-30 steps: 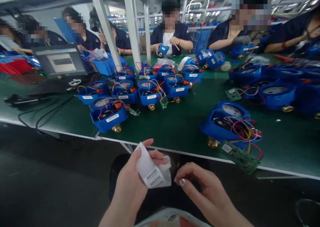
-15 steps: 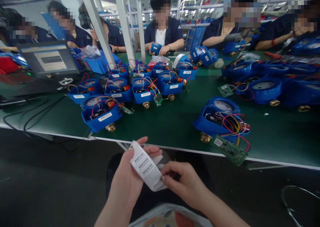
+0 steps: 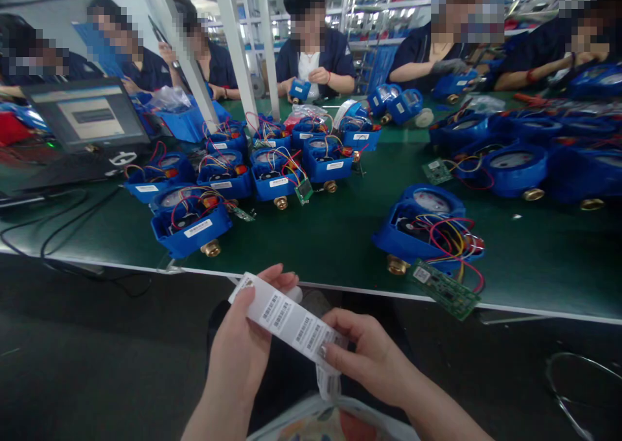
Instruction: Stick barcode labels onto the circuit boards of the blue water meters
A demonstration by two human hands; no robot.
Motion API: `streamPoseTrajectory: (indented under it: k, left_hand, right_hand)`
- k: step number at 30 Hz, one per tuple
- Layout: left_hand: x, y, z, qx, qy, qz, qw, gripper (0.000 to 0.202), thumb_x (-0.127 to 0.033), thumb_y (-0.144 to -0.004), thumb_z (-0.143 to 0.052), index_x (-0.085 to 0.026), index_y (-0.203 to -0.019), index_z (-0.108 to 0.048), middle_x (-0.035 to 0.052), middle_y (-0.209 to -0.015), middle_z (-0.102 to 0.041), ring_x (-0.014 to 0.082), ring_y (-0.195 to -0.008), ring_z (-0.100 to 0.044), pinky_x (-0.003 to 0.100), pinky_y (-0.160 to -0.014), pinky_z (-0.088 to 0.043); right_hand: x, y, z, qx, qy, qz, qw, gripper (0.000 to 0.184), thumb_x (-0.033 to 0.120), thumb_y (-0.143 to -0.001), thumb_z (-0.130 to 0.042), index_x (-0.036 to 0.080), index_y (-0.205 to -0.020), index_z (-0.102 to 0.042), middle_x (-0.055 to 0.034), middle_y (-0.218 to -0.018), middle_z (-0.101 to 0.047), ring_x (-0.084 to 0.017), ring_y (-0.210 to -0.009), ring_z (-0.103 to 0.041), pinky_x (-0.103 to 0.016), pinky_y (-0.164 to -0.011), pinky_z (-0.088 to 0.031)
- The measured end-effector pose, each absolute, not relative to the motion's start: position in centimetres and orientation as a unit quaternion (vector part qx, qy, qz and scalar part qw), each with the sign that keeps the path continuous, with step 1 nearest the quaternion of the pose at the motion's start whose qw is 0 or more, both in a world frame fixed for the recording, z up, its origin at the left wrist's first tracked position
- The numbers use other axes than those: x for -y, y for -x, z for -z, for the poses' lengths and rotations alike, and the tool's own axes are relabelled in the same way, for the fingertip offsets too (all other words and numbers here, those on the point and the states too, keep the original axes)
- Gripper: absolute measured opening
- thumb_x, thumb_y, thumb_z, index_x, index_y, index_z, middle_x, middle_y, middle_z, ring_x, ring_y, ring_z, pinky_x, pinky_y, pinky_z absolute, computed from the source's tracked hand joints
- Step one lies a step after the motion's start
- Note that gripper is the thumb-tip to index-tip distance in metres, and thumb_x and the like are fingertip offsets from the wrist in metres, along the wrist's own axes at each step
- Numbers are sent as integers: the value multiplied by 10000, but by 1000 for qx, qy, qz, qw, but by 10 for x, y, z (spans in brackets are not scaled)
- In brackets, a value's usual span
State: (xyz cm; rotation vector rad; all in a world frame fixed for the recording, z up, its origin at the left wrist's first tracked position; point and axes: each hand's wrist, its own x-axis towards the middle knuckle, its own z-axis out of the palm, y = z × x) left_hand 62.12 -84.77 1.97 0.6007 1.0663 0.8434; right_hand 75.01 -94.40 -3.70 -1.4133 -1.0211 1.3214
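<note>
Mostly white label strip [image 3: 291,322] with dark barcodes [image 3: 275,310]

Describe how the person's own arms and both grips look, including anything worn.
The left grip and right grip are ungloved human hands. The left forearm and right forearm show no sleeve, watch, bracelet or cable. The right thumbnail looks shiny and pale; its finish is too small to make out.
</note>
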Motion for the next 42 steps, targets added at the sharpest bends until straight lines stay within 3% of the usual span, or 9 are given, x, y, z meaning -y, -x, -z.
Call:
streamPoseTrajectory:
  k: [5, 10, 16, 28, 33, 37, 42]
  left_hand:
    - [864, -627, -7, -461, -332, -293, 769, 265, -245, -835, -504, -92, -890, -713, 146, -1002, -708, 264, -998, -616, 322, -818, -482]
    - [853, -628, -13, -504, -297, -347, 733, 255, -251, -849, -500, -105, -877, -707, 136, -973, -716, 258, -1031, -616, 331, -866, -478]
    - [842, -627, -26, -549, -276, -362, 701, 255, -213, -875, -453, -114, -907, -686, 127, -1005, -711, 222, -1024, -630, 286, -789, -515]
    - [824, -627, -27, -591, -233, -408, 655, 296, -212, -893, -391, -128, -894, -674, 120, -953, -723, 209, -920, -674, 271, -657, -552]
    - [830, -628, -30, -584, -227, -410, 663, 305, -261, -890, -399, -130, -919, -672, 115, -975, -721, 217, -968, -655, 286, -695, -540]
    - [850, -630, -13, -509, -306, -345, 727, 296, -318, -827, -510, -110, -943, -686, 130, -1001, -712, 250, -1013, -622, 289, -746, -511]
    - [866, -630, 14, -494, -480, -264, 676, 335, -410, -788, -596, -111, -896, -700, 116, -937, -710, 260, -858, -629, 339, -782, -474]
  right_hand:
    - [941, -752, 29, 437, 579, -500, 473, 139, 282, -736, -606, 151, -779, -624, 7, -670, -579, -115, -597, -467, -223, -537, -357]
    - [949, -762, 31, 411, 581, -519, 474, 160, 205, -724, -595, 143, -865, -637, -7, -706, -620, -119, -605, -521, -216, -538, -394]
    - [955, -776, 26, 427, 602, -486, 468, 208, 174, -710, -588, 158, -905, -660, -29, -784, -679, -148, -688, -591, -236, -600, -445]
    - [975, -800, 27, 415, 620, -481, 460, 261, 162, -729, -566, 174, -976, -648, -33, -833, -676, -149, -716, -594, -227, -616, -434]
    - [976, -798, 27, 403, 611, -479, 484, 229, 179, -734, -583, 175, -954, -647, -32, -815, -668, -145, -699, -587, -221, -591, -430]
    - [967, -785, 26, 412, 606, -453, 508, 211, 147, -731, -578, 172, -930, -642, -17, -749, -658, -131, -654, -586, -211, -572, -438]
    - [958, -769, 23, 459, 586, -370, 556, 218, 83, -740, -558, 188, -914, -639, 0, -747, -670, -110, -628, -601, -183, -561, -468]
